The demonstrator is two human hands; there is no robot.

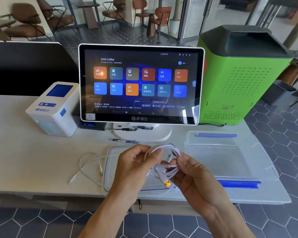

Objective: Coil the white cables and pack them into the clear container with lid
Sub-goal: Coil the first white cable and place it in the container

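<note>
A coiled white cable (169, 148) with a yellow plug hangs between both hands above the table's front edge. My left hand (136, 167) grips the coil's left side, thumb over the loops. My right hand (194, 176) pinches the loops on the right, near the plug end. A second white cable (89, 164) lies loose on the table to the left. The clear container (230, 157) with blue clips stands open to the right. Its clear lid (110, 162) lies flat under my hands.
A touchscreen terminal (141, 83) stands behind on a white base, with pens (124, 140) in front of it. A white receipt printer (53, 109) sits at the left, a green machine (239, 78) at the right. The table's front edge runs just below my hands.
</note>
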